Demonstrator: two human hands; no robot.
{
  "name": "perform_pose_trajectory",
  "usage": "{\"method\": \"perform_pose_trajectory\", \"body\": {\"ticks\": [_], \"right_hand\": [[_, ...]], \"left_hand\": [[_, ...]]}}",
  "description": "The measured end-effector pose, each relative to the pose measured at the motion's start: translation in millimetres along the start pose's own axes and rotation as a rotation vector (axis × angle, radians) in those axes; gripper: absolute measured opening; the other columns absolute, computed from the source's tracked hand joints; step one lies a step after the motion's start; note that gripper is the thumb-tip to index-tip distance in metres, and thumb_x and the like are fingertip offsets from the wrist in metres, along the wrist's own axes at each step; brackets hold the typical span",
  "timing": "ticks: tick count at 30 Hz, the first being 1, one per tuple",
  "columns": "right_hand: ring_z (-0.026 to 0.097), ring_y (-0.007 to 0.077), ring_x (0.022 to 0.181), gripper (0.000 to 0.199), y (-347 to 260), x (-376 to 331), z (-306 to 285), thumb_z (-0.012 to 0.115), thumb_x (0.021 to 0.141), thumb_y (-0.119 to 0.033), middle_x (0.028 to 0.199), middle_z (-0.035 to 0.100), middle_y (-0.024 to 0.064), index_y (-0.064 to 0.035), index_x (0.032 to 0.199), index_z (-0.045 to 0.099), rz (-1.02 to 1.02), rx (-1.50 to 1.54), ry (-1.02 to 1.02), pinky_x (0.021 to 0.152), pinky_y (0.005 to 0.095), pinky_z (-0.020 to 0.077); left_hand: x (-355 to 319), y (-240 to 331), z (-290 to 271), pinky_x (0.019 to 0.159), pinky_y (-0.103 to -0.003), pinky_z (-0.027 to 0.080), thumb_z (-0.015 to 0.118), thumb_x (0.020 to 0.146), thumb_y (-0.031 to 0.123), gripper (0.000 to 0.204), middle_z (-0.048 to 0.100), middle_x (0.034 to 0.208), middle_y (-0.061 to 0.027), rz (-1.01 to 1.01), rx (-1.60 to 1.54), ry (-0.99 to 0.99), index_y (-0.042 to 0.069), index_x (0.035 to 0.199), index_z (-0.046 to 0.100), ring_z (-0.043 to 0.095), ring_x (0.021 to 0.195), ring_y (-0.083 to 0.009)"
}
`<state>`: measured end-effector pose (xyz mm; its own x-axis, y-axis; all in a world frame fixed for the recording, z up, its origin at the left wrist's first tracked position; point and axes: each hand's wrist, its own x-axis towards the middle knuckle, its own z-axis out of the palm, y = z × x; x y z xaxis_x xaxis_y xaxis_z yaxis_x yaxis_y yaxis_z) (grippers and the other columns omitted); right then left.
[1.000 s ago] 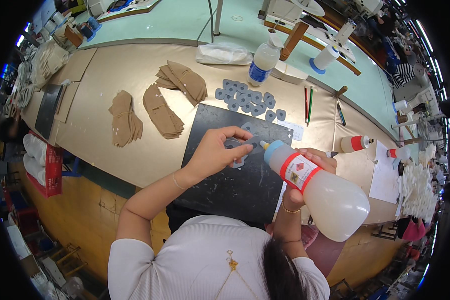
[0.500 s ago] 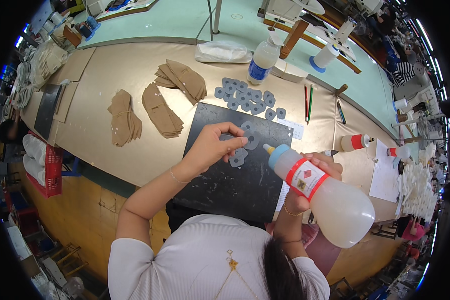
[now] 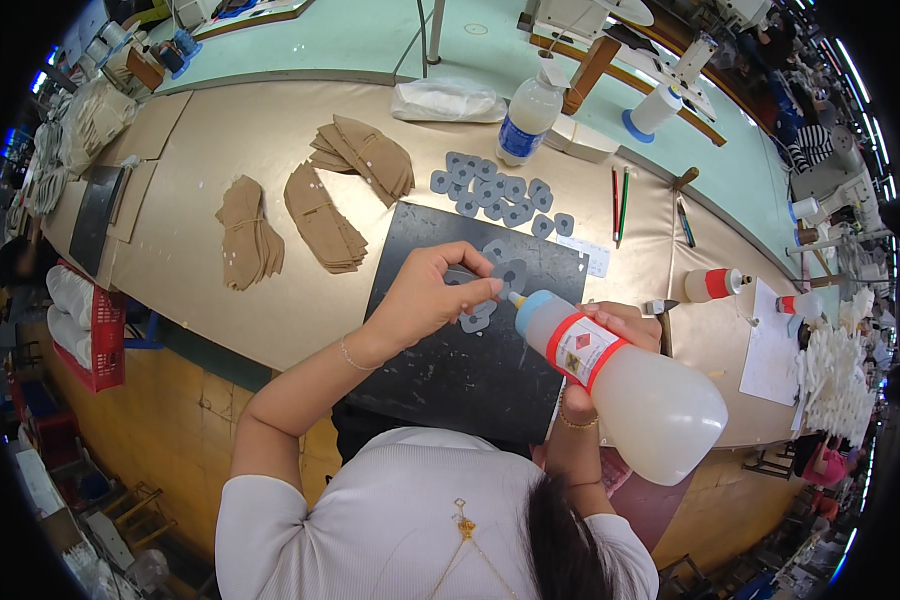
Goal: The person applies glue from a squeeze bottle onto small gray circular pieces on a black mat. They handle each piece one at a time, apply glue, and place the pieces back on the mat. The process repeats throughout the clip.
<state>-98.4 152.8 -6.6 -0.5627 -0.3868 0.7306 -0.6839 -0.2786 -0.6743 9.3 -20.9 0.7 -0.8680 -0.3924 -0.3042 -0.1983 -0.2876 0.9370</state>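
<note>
My left hand (image 3: 420, 300) is closed in a pinch on the edge of a small grey rounded patch (image 3: 513, 274) with a dark centre, over a black board (image 3: 460, 385). My right hand (image 3: 620, 328) is wrapped round a big translucent squeeze bottle (image 3: 655, 415) with a red-edged label and blue collar. The bottle lies tilted, its yellowish nozzle pointing left, close to the patch and my left fingertips. Whether the tip touches the patch I cannot tell. More grey patches (image 3: 478, 318) rest on the board, partly behind my left hand.
Beyond the board lie several loose grey patches (image 3: 498, 192). Brown cut-piece bundles (image 3: 325, 220) sit left of them. A clear bottle with a blue label (image 3: 529, 118) stands at the back. Pencils (image 3: 620, 207), a brush (image 3: 660, 306) and a smaller red-labelled bottle (image 3: 712, 285) are at right.
The squeeze bottle in my right hand has moved left and slightly up, bringing its nozzle nearer the patch. My left hand keeps its pinch, shifted very slightly right.
</note>
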Motion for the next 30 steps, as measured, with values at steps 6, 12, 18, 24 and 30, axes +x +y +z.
{"method": "perform_pose_trajectory", "body": {"ticks": [6, 12, 18, 24, 30], "right_hand": [[0.060, 0.0259, 0.083, 0.081, 4, 0, -13, 0.073, 0.062, -0.063, 0.093, 0.053, 0.0132, 0.0014, 0.106, 0.051, 0.015, 0.061, 0.057, 0.072, 0.0336, 0.0511], [0.058, 0.0240, 0.080, 0.085, 7, 1, -17, 0.062, 0.066, -0.073, 0.088, 0.050, 0.0113, 0.0042, 0.101, 0.049, 0.056, -0.010, 0.104, 0.070, 0.0343, 0.0534], [0.060, 0.0262, 0.081, 0.080, 10, -2, -25, 0.074, 0.062, -0.062, 0.090, 0.055, 0.0148, 0.0033, 0.103, 0.053, 0.032, 0.067, 0.116, 0.070, 0.0328, 0.0519], [0.058, 0.0227, 0.079, 0.084, 10, 0, -31, 0.068, 0.063, -0.069, 0.089, 0.049, 0.0104, 0.0046, 0.100, 0.049, 0.084, -0.019, 0.114, 0.071, 0.0341, 0.0528], [0.058, 0.0232, 0.078, 0.082, 9, 7, -22, 0.067, 0.065, -0.068, 0.089, 0.048, 0.0104, 0.0037, 0.100, 0.049, 0.041, -0.022, 0.130, 0.070, 0.0339, 0.0524]], "left_hand": [[9, -4, -3, 0.045, -0.017, 0.038, 0.070, 0.080, 0.015, 0.018, 0.065, 0.075, -0.0054, -0.029, 0.017, -0.002, 0.002, 0.086, 0.059, 0.050, 0.055, -0.0037], [77, -27, -17, 0.041, -0.018, 0.037, 0.068, 0.080, 0.015, 0.017, 0.065, 0.074, -0.0042, -0.035, 0.226, 0.017, 0.001, 0.085, 0.061, 0.050, 0.051, -0.0046], [161, -50, -33, 0.038, -0.023, 0.040, 0.066, 0.080, 0.013, 0.024, 0.062, 0.069, -0.0059, -0.009, 0.422, 0.106, -0.002, 0.096, 0.055, 0.052, 0.045, -0.0090], [156, -51, -30, 0.059, -0.026, 0.054, 0.065, 0.081, 0.009, 0.041, 0.060, 0.076, -0.0104, -0.092, 0.084, 0.148, 0.000, 0.110, 0.037, 0.063, 0.071, -0.0152], [85, -15, -24, 0.069, -0.025, 0.056, 0.064, 0.083, 0.005, 0.029, 0.063, 0.089, -0.0079, -0.152, -0.077, -0.068, -0.001, 0.108, 0.051, 0.064, 0.084, -0.0128]]}}
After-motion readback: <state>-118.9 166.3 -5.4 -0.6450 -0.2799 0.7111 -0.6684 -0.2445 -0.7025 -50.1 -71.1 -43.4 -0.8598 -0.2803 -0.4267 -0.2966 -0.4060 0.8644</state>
